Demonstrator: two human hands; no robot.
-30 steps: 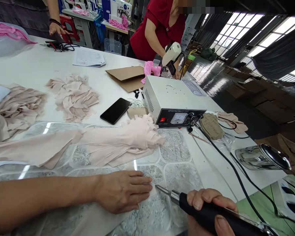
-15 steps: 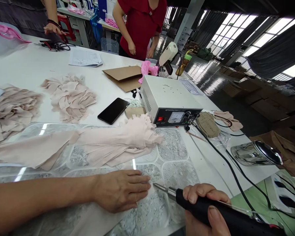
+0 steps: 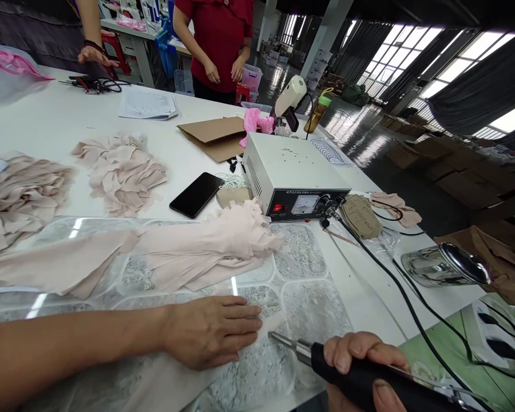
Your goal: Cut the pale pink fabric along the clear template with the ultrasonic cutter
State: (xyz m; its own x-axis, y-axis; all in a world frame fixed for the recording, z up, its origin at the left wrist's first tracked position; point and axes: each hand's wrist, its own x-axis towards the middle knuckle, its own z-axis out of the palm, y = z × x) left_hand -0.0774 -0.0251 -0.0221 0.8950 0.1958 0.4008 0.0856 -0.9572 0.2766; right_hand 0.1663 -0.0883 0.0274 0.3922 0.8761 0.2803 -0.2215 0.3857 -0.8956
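Note:
My left hand (image 3: 214, 332) lies flat, palm down with fingers stretched out, pressing a pale beige fabric piece (image 3: 165, 383) onto the grey patterned mat (image 3: 313, 306). A narrow end of the fabric shows just past my fingertips. My right hand (image 3: 364, 366) is wrapped round a black corded ultrasonic cutter (image 3: 347, 366) with a pointed metal tip. That tip is close to the fabric edge, right of my left fingers; whether it touches I cannot tell. Beyond my left hand, a layered stack of beige fabric pieces (image 3: 210, 243) lies across the mat.
A white control box (image 3: 300, 166) with a dial stands behind the mat, beside a black phone (image 3: 196, 194). Cables run along the right, near a glass jar (image 3: 442, 266). Fabric piles (image 3: 120, 171) lie left. Two people stand across the table (image 3: 90, 117).
The cutter and my right hand have shifted slightly right and down. A fabric end now shows beyond my left fingertips. My left hand stays put; the person in red has moved left.

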